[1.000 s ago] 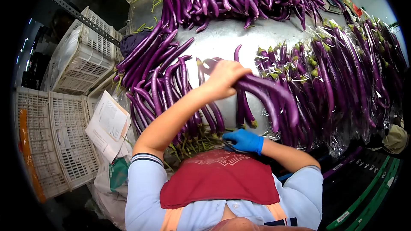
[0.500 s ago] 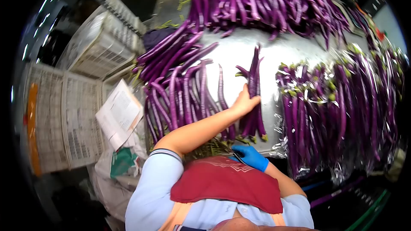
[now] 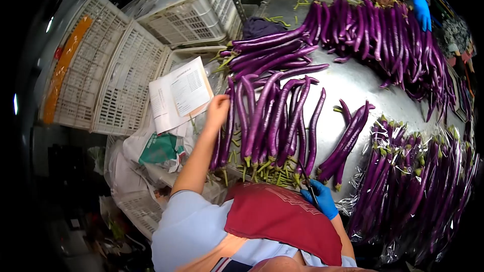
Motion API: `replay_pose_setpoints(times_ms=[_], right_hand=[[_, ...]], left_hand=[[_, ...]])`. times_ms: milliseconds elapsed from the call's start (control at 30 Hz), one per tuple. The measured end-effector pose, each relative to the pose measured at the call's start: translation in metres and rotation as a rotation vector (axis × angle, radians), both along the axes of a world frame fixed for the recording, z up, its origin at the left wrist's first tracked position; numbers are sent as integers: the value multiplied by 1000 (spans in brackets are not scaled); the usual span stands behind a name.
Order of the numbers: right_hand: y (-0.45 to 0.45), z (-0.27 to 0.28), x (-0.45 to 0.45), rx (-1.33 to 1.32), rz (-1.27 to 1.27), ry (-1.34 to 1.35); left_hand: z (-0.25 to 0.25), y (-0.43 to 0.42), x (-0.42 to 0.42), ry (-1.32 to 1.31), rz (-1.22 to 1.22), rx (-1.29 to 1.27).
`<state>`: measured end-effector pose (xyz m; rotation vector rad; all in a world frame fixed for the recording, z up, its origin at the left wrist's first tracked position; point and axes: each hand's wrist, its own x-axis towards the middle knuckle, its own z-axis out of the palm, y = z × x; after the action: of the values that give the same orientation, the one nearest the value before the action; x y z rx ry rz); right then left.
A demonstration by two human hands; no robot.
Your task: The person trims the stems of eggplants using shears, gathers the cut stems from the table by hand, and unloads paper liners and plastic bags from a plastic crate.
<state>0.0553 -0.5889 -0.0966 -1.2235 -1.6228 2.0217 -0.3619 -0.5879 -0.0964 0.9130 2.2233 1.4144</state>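
My bare left hand [image 3: 219, 110] is at the left end of a row of long purple eggplants [image 3: 275, 121], its fingers curled against the outermost eggplant [image 3: 230, 123]; the fingertips are partly hidden. Low at the table's front edge, my blue-gloved right hand [image 3: 323, 199] holds dark-handled scissors [image 3: 313, 195], whose tips point up at the stem ends of the row. Cut green stems [image 3: 275, 175] lie along those ends. Right of the row, a small bunch of eggplants [image 3: 348, 143] rests tilted on the metal table [image 3: 335, 88].
Plastic-wrapped eggplants [image 3: 413, 186] lie at the right, and a large heap [image 3: 383, 35] is at the back. A co-worker's blue-gloved hand [image 3: 421, 12] touches that heap. Printed paper [image 3: 184, 93] and white crates [image 3: 128, 78] are on the left.
My left hand has let go of the small bunch and moved left to the row's end. The bunch now lies tilted. The view has shifted, bringing a co-worker into sight.
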Motion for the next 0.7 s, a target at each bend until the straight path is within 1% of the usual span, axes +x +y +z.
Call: replay_pose_setpoints(times_ms=[33, 67, 133, 167, 200, 233, 333, 367, 467, 533, 567, 600, 667, 700], right_hand=[[2, -1, -3, 1, 39, -9], [3, 0, -8, -22, 44, -31], [4, 3, -18, -66, 50, -84], [7, 4, -24, -1, 118, -79], [7, 5, -28, -4, 123, -78], [6, 5, -32, -6, 126, -73], [2, 5, -39, -12, 107, -79], [2, 4, -41, -17, 108, -65], [-2, 8, -48, -59, 79, -52], [-5, 10, -52, -65, 71, -43], [-7, 7, -53, -56, 78, -34], [-9, 5, -53, -49, 85, -24], [-12, 3, -54, -80, 47, -1], [-13, 3, -55, -91, 41, 3]], left_hand=[[-22, -29, -31, 170, 60, -118], [-19, -51, -42, 224, 79, -379], [-17, -70, -38, 157, -47, -734], [-30, -81, -31, 225, -87, -750], [-38, -87, -20, 293, -126, -764], [-42, -87, -17, 284, -119, -766], [-41, -90, -24, 116, -77, -600], [-40, -87, -25, 151, -72, -609], [-32, -69, -10, 166, -94, -438], [-17, -56, 18, 406, -168, -659], [-13, -52, 26, 380, -245, -794], [-16, -52, 31, 420, -257, -846], [-21, -52, 35, 526, -200, -793], [-15, -51, 32, 401, -212, -730]])
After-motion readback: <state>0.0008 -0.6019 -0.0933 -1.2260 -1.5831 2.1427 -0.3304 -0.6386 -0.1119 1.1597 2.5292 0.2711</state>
